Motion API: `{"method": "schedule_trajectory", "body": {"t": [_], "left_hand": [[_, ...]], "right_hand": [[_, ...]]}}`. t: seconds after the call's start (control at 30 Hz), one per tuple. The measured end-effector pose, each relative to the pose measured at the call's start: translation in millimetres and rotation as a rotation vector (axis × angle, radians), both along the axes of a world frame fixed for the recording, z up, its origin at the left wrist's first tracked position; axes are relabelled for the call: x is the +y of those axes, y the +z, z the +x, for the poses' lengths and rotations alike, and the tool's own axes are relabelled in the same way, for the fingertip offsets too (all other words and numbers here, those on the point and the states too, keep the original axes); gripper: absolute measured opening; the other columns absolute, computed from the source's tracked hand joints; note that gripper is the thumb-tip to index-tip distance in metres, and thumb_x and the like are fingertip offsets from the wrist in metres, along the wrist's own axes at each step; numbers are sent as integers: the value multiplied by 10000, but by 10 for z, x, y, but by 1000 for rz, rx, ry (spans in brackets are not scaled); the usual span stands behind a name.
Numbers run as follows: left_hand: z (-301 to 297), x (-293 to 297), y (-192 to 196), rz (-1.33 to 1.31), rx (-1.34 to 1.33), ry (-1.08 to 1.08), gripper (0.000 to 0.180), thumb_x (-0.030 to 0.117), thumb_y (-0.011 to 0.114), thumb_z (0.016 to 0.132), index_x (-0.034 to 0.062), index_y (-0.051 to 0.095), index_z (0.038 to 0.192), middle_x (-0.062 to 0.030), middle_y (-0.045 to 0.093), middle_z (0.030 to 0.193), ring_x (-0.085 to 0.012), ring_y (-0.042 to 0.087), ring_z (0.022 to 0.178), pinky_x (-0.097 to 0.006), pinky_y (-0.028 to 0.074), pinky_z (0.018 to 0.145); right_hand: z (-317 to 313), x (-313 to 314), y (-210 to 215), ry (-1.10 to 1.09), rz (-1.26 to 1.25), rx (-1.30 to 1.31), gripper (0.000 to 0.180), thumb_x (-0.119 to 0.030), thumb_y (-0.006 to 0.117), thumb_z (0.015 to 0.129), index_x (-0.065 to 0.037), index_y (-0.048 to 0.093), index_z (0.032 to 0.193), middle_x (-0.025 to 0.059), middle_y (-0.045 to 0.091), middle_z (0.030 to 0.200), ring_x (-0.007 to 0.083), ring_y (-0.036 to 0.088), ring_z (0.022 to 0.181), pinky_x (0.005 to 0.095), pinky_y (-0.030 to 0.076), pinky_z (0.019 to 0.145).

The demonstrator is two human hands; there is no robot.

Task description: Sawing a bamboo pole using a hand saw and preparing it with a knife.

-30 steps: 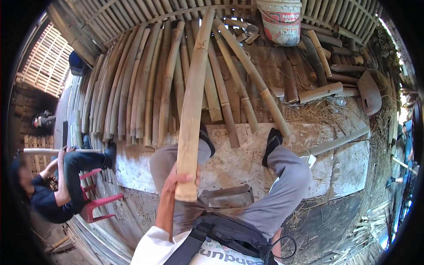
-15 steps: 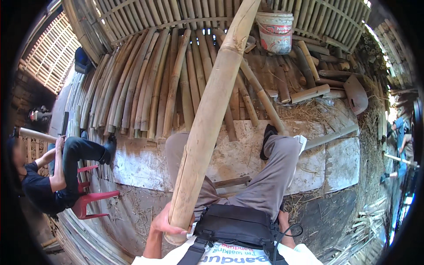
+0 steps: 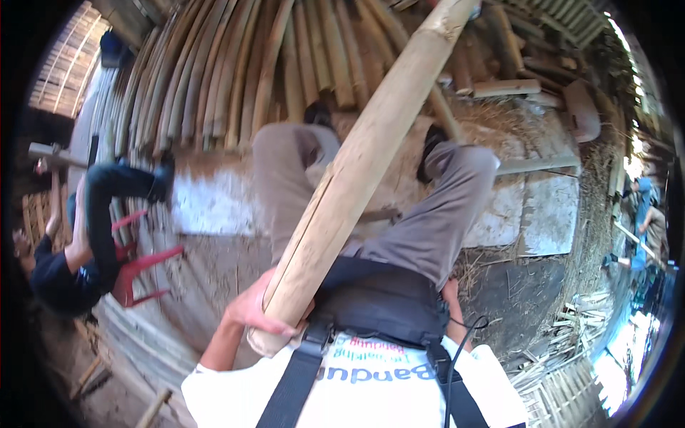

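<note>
A thick bamboo pole (image 3: 360,189) slants across my lap, its near end low by my left side and its far end up to the right. A long crack runs along its lower part. My left hand (image 3: 250,307) is wrapped round the near end. My right hand (image 3: 450,292) rests beside the black bag (image 3: 382,289) at my waist, mostly hidden by it, so its fingers cannot be made out. My knees are spread on both sides of the pole.
Bamboo poles (image 3: 207,78) lie in a row ahead. Shorter pieces (image 3: 506,88) and straw lie to the right. A pale board (image 3: 549,221) covers the ground. At left a person (image 3: 64,278) sits by a red chair (image 3: 135,274); other people (image 3: 646,221) are at far right.
The pole's upper end has swung to the right and its slant is greater. My left hand still grips its near end. The view has tilted down, and the bucket has left it.
</note>
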State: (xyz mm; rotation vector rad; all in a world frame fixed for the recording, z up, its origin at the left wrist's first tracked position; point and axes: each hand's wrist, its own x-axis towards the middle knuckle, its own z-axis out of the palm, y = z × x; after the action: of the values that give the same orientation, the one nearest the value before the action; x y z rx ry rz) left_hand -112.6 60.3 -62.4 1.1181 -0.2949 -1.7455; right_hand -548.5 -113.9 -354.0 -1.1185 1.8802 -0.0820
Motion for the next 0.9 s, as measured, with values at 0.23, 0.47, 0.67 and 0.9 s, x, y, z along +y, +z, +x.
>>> {"method": "schedule_trajectory", "body": {"t": [0.23, 0.47, 0.67, 0.9], "left_hand": [[-96, 28, -83, 111, 9, 52, 720, 103, 766, 522, -40, 412, 1133, -129, 573, 820, -190, 608, 639, -315, 519, 570], [-24, 187, -223, 175, -321, -42, 789, 148, 771, 548, -27, 385, 1214, -131, 575, 957, -214, 594, 827, -316, 493, 737], [118, 77, 72, 313, -856, -228, 776, 195, 774, 538, -4, 394, 1185, -174, 574, 1029, -285, 575, 943, -346, 421, 864], [192, 192, -1, 420, -1097, -325, 776, 168, 731, 557, 56, 354, 1226, -219, 572, 988, -406, 553, 940, -402, 434, 821]], "right_hand": [[-70, -48, 62, -82, 142, -125, 230, -198, 600, 780, 30, 602, 744, 55, 574, 646, 143, 533, 501, 304, 406, 464], [-155, -77, 96, -94, 215, -149, 219, -194, 596, 785, 20, 597, 739, 48, 564, 637, 137, 524, 493, 302, 403, 459], [-179, -139, 127, -105, 242, -157, 210, -191, 592, 788, 12, 592, 735, 42, 555, 630, 132, 516, 487, 299, 400, 455], [-154, -213, 151, -113, 272, -173, 200, -188, 588, 793, 2, 587, 730, 35, 545, 621, 126, 507, 480, 296, 397, 450]]}}
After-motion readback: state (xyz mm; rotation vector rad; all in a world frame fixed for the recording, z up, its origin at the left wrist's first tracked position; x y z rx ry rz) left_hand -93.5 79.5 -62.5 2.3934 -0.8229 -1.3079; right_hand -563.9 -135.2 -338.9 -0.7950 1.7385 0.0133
